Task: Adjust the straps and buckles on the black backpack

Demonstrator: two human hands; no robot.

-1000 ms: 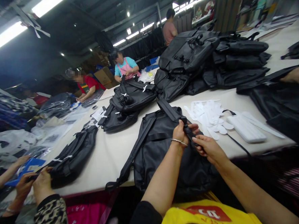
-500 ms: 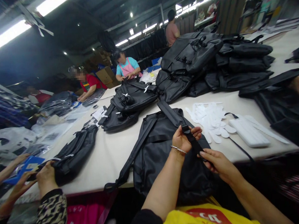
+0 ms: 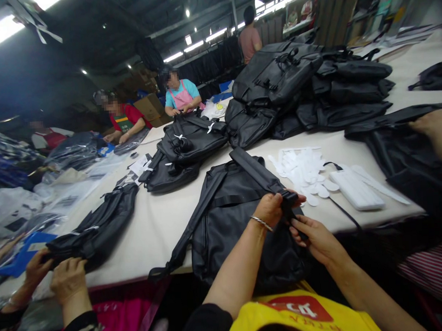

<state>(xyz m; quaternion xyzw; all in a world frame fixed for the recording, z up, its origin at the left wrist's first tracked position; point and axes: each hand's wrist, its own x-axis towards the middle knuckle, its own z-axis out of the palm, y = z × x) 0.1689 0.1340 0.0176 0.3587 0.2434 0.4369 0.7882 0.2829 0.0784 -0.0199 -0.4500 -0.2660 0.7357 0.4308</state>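
A black backpack (image 3: 243, 234) lies in front of me at the table edge, its straps facing up. One shoulder strap (image 3: 253, 168) runs from its top toward my hands. My left hand (image 3: 274, 209), with a twisted silver bracelet at the wrist, is closed around the lower end of that strap, near its buckle (image 3: 288, 196). Just below and to the right, my right hand (image 3: 311, 232) pinches the black webbing that hangs from the buckle. The other shoulder strap (image 3: 188, 237) trails off to the left over the table edge.
White strips (image 3: 299, 168) and a white box-like device (image 3: 356, 189) with a cable lie to the right. Black backpacks (image 3: 276, 82) are piled behind. At left, a co-worker's hands (image 3: 69, 282) hold another backpack (image 3: 100, 223); a co-worker's arm (image 3: 441, 132) reaches in from the right.
My left hand has turned and closed more over the buckle, and the strap has bent down. My right hand has moved slightly closer to it. The whole view has shifted a little.
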